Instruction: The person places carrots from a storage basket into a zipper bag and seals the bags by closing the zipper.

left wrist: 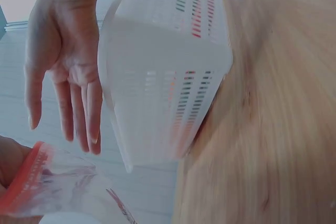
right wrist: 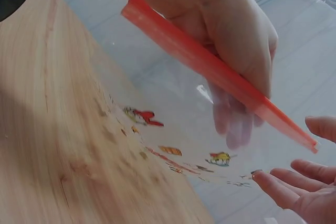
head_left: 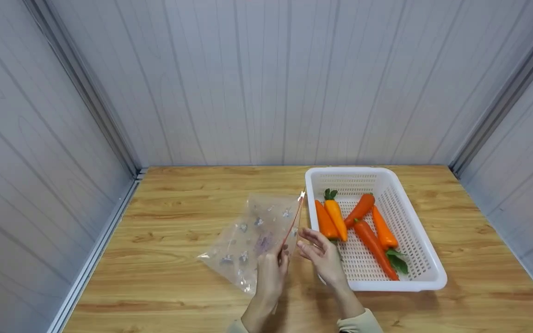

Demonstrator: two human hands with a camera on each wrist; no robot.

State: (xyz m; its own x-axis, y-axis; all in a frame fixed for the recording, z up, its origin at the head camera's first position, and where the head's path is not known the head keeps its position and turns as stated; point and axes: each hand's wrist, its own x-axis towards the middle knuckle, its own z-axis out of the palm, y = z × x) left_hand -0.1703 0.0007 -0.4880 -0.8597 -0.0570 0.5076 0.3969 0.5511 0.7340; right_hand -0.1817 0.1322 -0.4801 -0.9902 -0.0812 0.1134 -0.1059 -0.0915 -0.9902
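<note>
Lying on the wooden table (head_left: 178, 277), the clear zip bag (head_left: 252, 238) sits just left of the white basket (head_left: 426, 273), and I use that basket as my mark for everything else. The bag is printed with small coloured figures and has an orange-red zip strip (head_left: 293, 221) along the edge that faces the basket. The strip end nearest me is lifted off the table, while the far part of the bag rests on the wood.

My left hand (head_left: 271, 273) holds the bag at the near end of that strip, left of the basket's near corner. In the right wrist view the left hand (right wrist: 231, 40) is curled round the strip (right wrist: 220, 74), with fingers (right wrist: 233, 121) showing through the clear film behind it, so this hand is clamped on the bag.

My right hand (head_left: 322, 252) is between the bag and the basket, just in front of the basket's near left wall. Its fingers are spread and fairly straight, palm turned toward the bag, gripping nothing. In the left wrist view the right hand (left wrist: 65, 77) hangs apart from the strip (left wrist: 23, 179), with the basket wall (left wrist: 163, 93) just behind it.

Inside the basket lie five orange carrots (head_left: 336, 219), clustered toward its left half, some with green tops. The one nearest the right hand is close to my fingertips but not touching them.
</note>
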